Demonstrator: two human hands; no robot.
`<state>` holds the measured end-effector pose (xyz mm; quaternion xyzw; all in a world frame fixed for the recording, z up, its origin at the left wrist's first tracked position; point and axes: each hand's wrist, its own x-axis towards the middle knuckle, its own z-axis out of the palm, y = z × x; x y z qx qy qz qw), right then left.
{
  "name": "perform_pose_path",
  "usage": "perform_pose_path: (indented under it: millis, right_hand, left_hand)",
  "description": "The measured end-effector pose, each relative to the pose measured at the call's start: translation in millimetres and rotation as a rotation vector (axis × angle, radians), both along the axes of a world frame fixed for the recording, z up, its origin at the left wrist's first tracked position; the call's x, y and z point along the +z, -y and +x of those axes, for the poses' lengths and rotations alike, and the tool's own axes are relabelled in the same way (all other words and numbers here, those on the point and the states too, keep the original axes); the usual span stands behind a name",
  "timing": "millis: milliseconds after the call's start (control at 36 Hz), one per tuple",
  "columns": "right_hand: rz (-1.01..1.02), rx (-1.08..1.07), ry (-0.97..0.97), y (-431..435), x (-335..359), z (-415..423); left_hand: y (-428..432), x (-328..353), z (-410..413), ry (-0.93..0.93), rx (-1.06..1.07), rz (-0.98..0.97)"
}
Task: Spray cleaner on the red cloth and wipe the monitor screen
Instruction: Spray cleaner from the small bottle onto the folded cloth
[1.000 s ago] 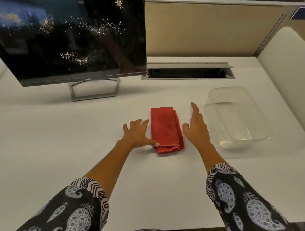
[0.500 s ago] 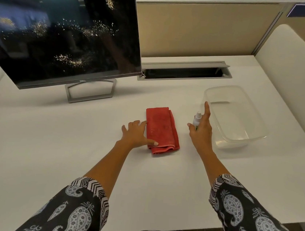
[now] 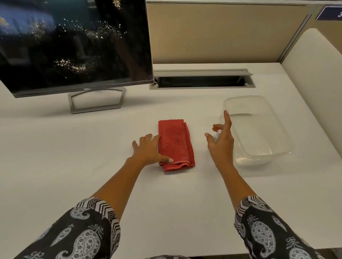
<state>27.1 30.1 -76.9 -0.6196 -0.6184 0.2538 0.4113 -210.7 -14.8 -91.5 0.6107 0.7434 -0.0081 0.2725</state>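
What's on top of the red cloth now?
Only the left hand, thumb and fingertips resting on the red cloth at its left edge. The right hand holds the spray bottle beside it. Under the folds is hidden.

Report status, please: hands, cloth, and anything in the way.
Left hand flat on red cloth, left edge. Right hand grips spray bottle, right of cloth. Monitor screen speckled, not yet wiped. Nothing between bottle and cloth.

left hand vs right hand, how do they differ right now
The left hand lies flat, fingers spread, thumb on the red cloth; the right hand stands on edge, index finger raised. The left hand holds nothing; the right hand grips a small spray bottle, apart from the cloth. Both reach over the white desk.
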Motion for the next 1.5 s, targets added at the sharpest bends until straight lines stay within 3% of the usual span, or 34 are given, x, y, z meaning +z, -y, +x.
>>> perform_pose_path:
  millis: [139,306,417,472,639,778,972,1194,1500]
  right_hand:
    - [0.057,-0.025,-0.030,2.3,15.9,-2.0]
    - [0.299,-0.173,0.116,-0.1,55.8,-20.3]
    - [0.407,-0.027,0.112,-3.9,77.6,-45.7]
    - [0.313,0.109,0.092,-4.5,80.6,-60.5]
    - [-0.418,0.232,0.361,-8.7,47.0,-86.2]
    - [-0.633,0.134,0.442,-5.8,16.5,-83.7]
    - [-0.755,0.060,0.274,-10.9,11.0,-87.4]
    - [-0.892,0.086,-0.368,-11.0,11.5,-94.1]
    - [-0.893,0.136,-0.569,-8.6,29.1,-119.5]
  left_hand:
    - [-0.5,0.9,1.9,-0.010,0.001,0.003]
    - [-0.7,4.6,4.2,-0.001,-0.002,0.006]
    - [-0.6,5.7,6.2,-0.002,0.006,0.001]
    - [-0.7,7.3,7.1,-0.009,0.011,-0.003]
    - [3.8,9.7,4.6,0.001,0.027,0.001]
    - [9.1,11.9,0.1,0.020,0.044,0.010]
    - [15.6,10.9,-2.0,0.017,0.039,-0.028]
    - [14.8,9.8,-12.1,0.025,0.035,-0.025]
    - [18.9,17.8,-58.4,0.132,0.099,0.015]
